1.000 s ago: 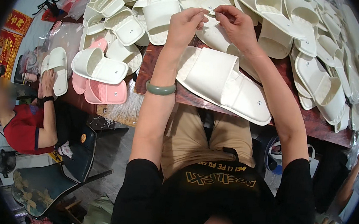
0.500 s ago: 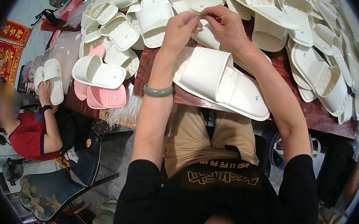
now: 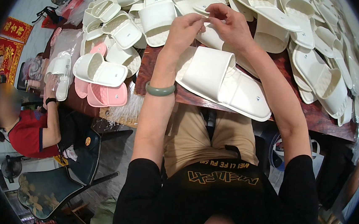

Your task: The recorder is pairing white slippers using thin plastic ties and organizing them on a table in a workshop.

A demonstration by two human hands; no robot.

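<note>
Over the table, my left hand (image 3: 182, 31) and my right hand (image 3: 233, 27) meet with their fingertips pinched close together. Whatever lies between them is too small to make out. Right below my wrists, a large white slipper (image 3: 206, 72) rests at the table's front edge, its toe pointing right. Another white slipper (image 3: 210, 38) lies just beneath my hands, partly covered by them. A green bangle (image 3: 160, 89) circles my left forearm.
Piles of white slippers (image 3: 276, 12) cover the table's back and right side. Pink slippers (image 3: 107, 94) sit at the left beside a bundle of thin clear strands (image 3: 122, 111). Farther left, a seated co-worker (image 3: 34, 130) handles white slippers (image 3: 60, 71) near clear plastic bags. A chair (image 3: 48, 192) stands below.
My hands have shifted very slightly right, still pinched together. The co-worker's slippers have moved a little, and clear plastic now shows around them.
</note>
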